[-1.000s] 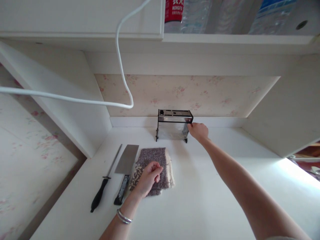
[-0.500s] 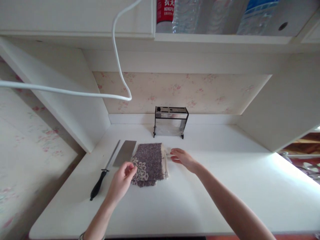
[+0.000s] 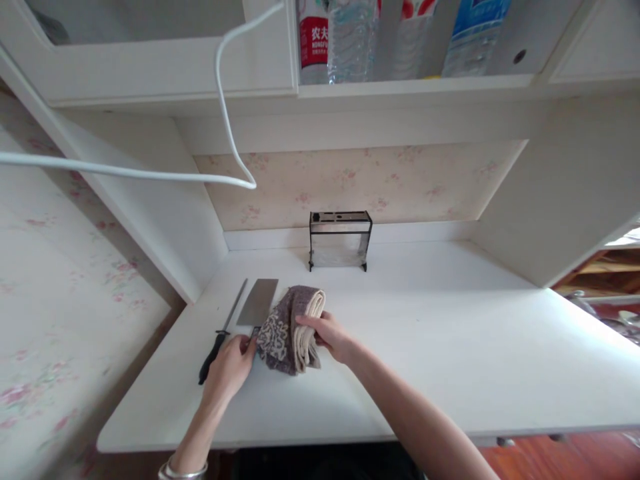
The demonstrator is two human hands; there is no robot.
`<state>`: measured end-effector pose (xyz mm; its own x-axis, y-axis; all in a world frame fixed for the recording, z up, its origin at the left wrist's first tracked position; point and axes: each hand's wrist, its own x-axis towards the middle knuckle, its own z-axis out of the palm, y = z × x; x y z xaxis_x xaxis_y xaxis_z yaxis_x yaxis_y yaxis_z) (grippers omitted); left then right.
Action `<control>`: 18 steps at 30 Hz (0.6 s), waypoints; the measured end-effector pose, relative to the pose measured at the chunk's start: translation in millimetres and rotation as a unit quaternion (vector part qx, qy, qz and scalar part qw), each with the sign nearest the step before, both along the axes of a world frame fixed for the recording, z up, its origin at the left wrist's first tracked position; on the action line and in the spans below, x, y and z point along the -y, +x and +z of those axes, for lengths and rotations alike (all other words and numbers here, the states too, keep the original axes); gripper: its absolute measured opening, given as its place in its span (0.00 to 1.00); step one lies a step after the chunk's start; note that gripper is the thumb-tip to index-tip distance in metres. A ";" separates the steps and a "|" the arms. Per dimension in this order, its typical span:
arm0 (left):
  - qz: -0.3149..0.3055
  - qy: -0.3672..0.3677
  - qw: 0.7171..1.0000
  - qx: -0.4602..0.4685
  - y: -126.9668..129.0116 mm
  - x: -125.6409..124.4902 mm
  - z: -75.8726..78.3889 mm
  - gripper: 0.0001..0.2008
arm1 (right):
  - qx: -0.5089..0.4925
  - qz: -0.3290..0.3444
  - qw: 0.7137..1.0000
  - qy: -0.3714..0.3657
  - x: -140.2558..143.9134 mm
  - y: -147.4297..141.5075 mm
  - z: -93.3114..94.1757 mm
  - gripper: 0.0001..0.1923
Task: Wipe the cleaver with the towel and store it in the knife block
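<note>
A folded grey-purple towel [image 3: 283, 330] with a cream pattern lies on the counter, its right part bent up and over. My right hand [image 3: 330, 333] grips that folded right end, thumb on top. At the towel's left corner, my left hand [image 3: 234, 360] is closed in a pinch; its fingertips are partly hidden. Just behind it rests a cleaver [image 3: 258, 301], its wide blade flat on the counter and its handle mostly hidden by towel and hand. A sharpening steel [image 3: 216, 350] with a black handle lies left of the cleaver, close beside my left hand.
A knife block [image 3: 341, 240] with black frame and clear sides stands against the back wall. Side panels bound the white counter [image 3: 425, 333]. A white cable [image 3: 150, 175] hangs across the upper left. Plastic bottles [image 3: 353, 43] stand on the shelf above.
My right hand has moved left onto the towel and bent its right part over to the left. My left hand has shifted slightly down and left. The view has tilted a little.
</note>
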<state>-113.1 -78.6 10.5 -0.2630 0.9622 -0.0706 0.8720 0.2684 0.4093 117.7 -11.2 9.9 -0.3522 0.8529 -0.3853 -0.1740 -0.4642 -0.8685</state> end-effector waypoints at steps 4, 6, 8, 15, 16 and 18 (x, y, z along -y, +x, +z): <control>-0.013 -0.024 0.999 -0.023 1.4 -1.4 3.4 0.20 | -0.076 -0.025 0.997 0.018 21.1 11.6 3.8 0.18; -0.016 -0.038 0.998 -0.037 3.2 -3.5 5.7 0.22 | -0.140 -0.030 0.990 0.000 31.7 24.1 5.4 0.20; -0.017 -0.052 0.997 -0.048 4.7 -7.6 8.5 0.23 | -0.184 -0.034 0.982 -0.029 41.7 39.3 6.0 0.21; -0.039 -0.146 0.987 0.049 4.0 -32.2 16.3 0.13 | -0.229 -0.117 0.964 -0.074 70.4 100.5 -4.9 0.18; -0.041 -0.166 0.980 0.106 4.4 -34.8 16.7 0.12 | -0.230 -0.136 0.961 -0.070 74.2 109.0 -7.3 0.18; -0.031 -0.178 0.960 0.215 7.0 -37.7 17.7 0.10 | -0.229 -0.177 0.955 -0.062 81.7 124.5 -12.0 0.17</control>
<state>-106.2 -40.9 28.3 -0.0781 0.8695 -0.4878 0.6613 0.4113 0.6273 242.2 -92.9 -2.1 -0.2065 0.9078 -0.3651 -0.6867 -0.4002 -0.6068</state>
